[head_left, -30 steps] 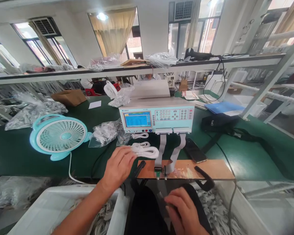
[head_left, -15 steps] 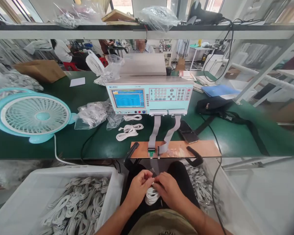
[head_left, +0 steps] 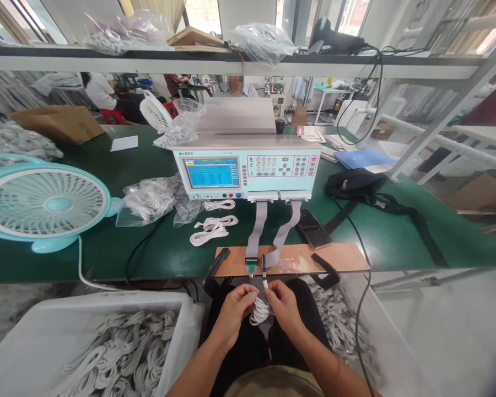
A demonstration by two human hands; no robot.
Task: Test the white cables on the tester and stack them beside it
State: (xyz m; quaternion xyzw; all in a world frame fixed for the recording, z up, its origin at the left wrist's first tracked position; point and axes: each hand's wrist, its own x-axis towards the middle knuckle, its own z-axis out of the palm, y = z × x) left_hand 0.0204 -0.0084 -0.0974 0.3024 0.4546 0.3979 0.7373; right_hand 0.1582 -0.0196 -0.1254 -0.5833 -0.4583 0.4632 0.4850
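Observation:
A coiled white cable hangs between my two hands, below the front edge of the bench. My left hand is closed, thumb and forefinger pinching the cable close to one end. My right hand pinches the other end, whose white plug points up at the small black connector on the board's edge. Whether plug and connector are fully joined I cannot tell. Beside that connector sits a green circuit board. Grey ribbon cables run from both up to the tester with its lit blue screen.
Black clamps flank the copper-coloured board. Several coiled white cables lie left of the ribbons, a phone right. A white bin of cables stands at my left, more cables at my right. A fan occupies the bench's left.
Both hands have moved up and forward toward the board's edge, carrying the coiled cable. The right hand's plug now meets or nearly meets the black connector. The view has shifted slightly.

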